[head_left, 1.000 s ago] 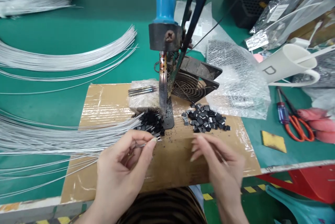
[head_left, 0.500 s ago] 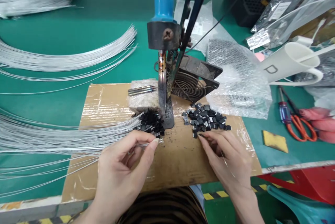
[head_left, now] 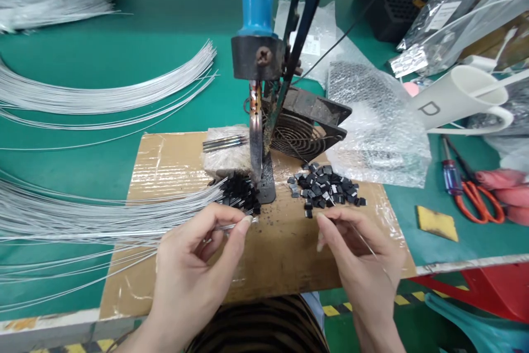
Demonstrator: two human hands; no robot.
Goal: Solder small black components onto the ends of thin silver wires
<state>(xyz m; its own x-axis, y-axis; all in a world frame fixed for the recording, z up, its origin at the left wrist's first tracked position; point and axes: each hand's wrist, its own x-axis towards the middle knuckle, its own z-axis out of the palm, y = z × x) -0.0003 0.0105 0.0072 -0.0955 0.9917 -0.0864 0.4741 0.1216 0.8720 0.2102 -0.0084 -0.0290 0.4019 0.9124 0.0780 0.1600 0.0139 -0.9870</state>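
Observation:
My left hand (head_left: 198, 265) pinches thin pale wires, their ends showing just past the thumb and index finger. Beside it lies a bundle of grey-white wires (head_left: 124, 218), ending in a heap of black connectors (head_left: 239, 193). My right hand (head_left: 363, 254) is closed around a thin strand of solder wire (head_left: 366, 243); its fingertips are just below a pile of small black connectors (head_left: 326, 185), and what they pinch is hidden. Between the hands stands a soldering iron (head_left: 256, 144) with a blue handle, its tip pointing down.
Cardboard (head_left: 281, 259) covers the bench under both hands. A small fan (head_left: 301, 138) sits behind the iron, beside bubble wrap (head_left: 376, 127). At the right are a white mug (head_left: 450, 99), orange-handled scissors (head_left: 475, 199), a screwdriver (head_left: 451, 177) and a yellow sponge (head_left: 437, 223).
My right hand has moved slightly right and away from the black pile, its fingers curled closer together. My left hand has stayed almost still.

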